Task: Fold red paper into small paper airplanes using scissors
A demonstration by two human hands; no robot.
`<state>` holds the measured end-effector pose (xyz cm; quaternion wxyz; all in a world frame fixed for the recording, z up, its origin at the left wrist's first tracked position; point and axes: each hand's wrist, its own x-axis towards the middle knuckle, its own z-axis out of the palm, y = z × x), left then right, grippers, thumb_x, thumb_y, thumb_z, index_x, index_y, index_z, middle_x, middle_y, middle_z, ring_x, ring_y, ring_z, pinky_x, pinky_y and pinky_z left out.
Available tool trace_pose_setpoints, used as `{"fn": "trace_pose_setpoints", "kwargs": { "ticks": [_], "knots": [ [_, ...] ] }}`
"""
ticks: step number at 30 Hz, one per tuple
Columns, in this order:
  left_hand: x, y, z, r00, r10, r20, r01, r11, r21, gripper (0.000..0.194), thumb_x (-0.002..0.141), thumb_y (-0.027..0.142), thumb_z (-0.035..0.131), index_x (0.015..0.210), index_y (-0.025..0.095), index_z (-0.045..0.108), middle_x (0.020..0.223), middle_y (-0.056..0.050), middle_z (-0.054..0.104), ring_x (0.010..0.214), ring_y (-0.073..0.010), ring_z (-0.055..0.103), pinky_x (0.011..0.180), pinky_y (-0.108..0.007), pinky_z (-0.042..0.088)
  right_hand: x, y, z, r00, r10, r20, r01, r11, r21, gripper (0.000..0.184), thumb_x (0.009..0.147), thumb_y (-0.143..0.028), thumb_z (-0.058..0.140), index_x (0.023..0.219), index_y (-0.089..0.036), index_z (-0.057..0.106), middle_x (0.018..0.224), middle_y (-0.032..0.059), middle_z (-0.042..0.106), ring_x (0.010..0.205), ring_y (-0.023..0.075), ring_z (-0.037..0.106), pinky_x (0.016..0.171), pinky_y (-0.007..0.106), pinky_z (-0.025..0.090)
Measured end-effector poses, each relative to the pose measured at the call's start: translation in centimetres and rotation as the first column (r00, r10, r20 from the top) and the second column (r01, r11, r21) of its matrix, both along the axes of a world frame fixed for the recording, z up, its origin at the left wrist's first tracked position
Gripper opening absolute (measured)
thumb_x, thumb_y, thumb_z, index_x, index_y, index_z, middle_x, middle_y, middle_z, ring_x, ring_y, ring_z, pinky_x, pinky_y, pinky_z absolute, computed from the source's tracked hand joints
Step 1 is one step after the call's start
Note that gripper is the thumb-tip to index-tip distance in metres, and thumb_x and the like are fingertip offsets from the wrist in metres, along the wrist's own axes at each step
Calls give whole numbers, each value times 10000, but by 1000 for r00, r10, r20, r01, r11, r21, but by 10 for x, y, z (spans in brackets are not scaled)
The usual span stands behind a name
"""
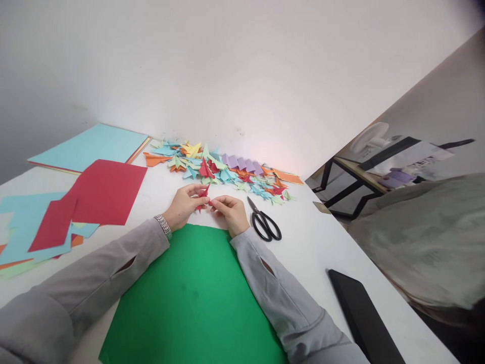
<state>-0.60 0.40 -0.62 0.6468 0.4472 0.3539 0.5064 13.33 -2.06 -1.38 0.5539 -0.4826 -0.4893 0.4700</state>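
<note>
The left hand point(184, 206) and the right hand point(232, 212) meet above the white worktop point(303, 253), each closed in a narrow pinch on a small folded piece of red paper point(203, 196), which lies between their fingertips just beyond the far edge of a large green sheet point(193, 298). The green sheet covers the near middle of the worktop, partly beneath the forearms; a silver wristband point(163, 226) circles the left wrist. Beyond the hands, a heap of folded paper shapes point(197, 164) in blue, green, orange, yellow and red extends along the wall point(227, 76), with a row of purple folded paper point(242, 164) at its far side. Just right of the right hand lies a pair of black-handled scissors point(265, 221), blades directed to the far left. On the left are a stack of large sheets topped with light blue point(93, 146), red sheets point(109, 192) and smaller loose papers point(30, 212) of several colours, partly overlapping. A flat black object point(364, 316) occupies the near right of the worktop.
</note>
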Motion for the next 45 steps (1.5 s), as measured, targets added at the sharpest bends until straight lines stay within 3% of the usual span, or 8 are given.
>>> {"fn": "trace_pose_setpoints", "kwargs": {
  "ticks": [3, 6, 9, 11, 16, 21, 33, 45],
  "knots": [
    [0, -1, 4, 999, 6, 34, -5, 999, -51, 359, 549, 80, 751, 879, 115, 614, 800, -21, 605, 641, -88, 582, 587, -235, 492, 0, 0, 0, 1000, 3, -12, -3, 1000, -9, 228, 579, -390, 739, 623, -176, 672, 507, -5, 627, 473, 109, 541, 453, 217, 380],
    [-1, -2, 5, 1000, -16, 27, 17, 999, -45, 472, 556, 73, 743, 996, 117, 579, 824, -31, 603, 665, -98, 584, 605, -237, 491, 0, 0, 1, 1000, -14, -20, 14, 1000, -2, 224, 580, -384, 740, 622, -177, 667, 511, -7, 628, 475, 110, 548, 452, 215, 383],
    [-1, -3, 2, 998, 0, -71, 5, 998, 63, 720, 535, 54, 743, 1195, 178, 483, 1014, -65, 567, 695, -96, 584, 620, -240, 497, 0, 1, 1, 998, -41, -40, 40, 999, -9, 228, 576, -382, 743, 616, -173, 661, 507, -6, 626, 463, 107, 543, 446, 215, 386],
    [0, -3, -2, 985, 66, -162, -36, 983, 183, 763, 531, 53, 738, 1219, 241, 468, 1156, -74, 492, 738, -94, 582, 644, -239, 510, 0, 2, 0, 997, -55, -54, 54, 998, -17, 231, 573, -381, 743, 613, -170, 659, 522, -2, 633, 463, 106, 542, 435, 213, 385],
    [1, -4, -8, 923, 232, -307, -83, 899, 429, 429, 593, 114, 716, 989, 225, 596, 1251, -64, 357, 843, -116, 576, 659, -230, 536, -1, 3, 0, 992, -84, -92, 82, 996, -24, 220, 565, -368, 742, 613, -173, 654, 573, 5, 652, 479, 104, 547, 420, 207, 389],
    [1, -6, -7, 884, 257, -390, -21, 856, 516, 83, 694, 188, 665, 771, 158, 668, 1240, -93, 372, 833, -132, 581, 653, -252, 540, -1, 3, 0, 991, -72, -116, 70, 997, -23, 227, 566, -368, 746, 632, -167, 664, 564, 2, 645, 483, 102, 555, 422, 201, 398],
    [3, 0, -10, 862, 267, -431, -37, 881, 471, 73, 698, 162, 663, 743, 177, 718, 1054, -83, 552, 802, -157, 607, 689, -302, 534, -1, 2, -1, 997, -49, -62, 50, 999, 11, 233, 586, -382, 746, 648, -169, 673, 543, -2, 637, 498, 110, 566, 424, 199, 386],
    [4, 6, -20, 865, 341, -367, -102, 837, 538, 88, 690, 206, 649, 720, 196, 731, 998, -75, 617, 924, -194, 616, 678, -275, 547, -1, 2, 0, 992, -59, -109, 58, 998, -17, 194, 570, -336, 751, 643, -175, 672, 634, 6, 676, 508, 105, 575, 435, 199, 400]
  ]
}}
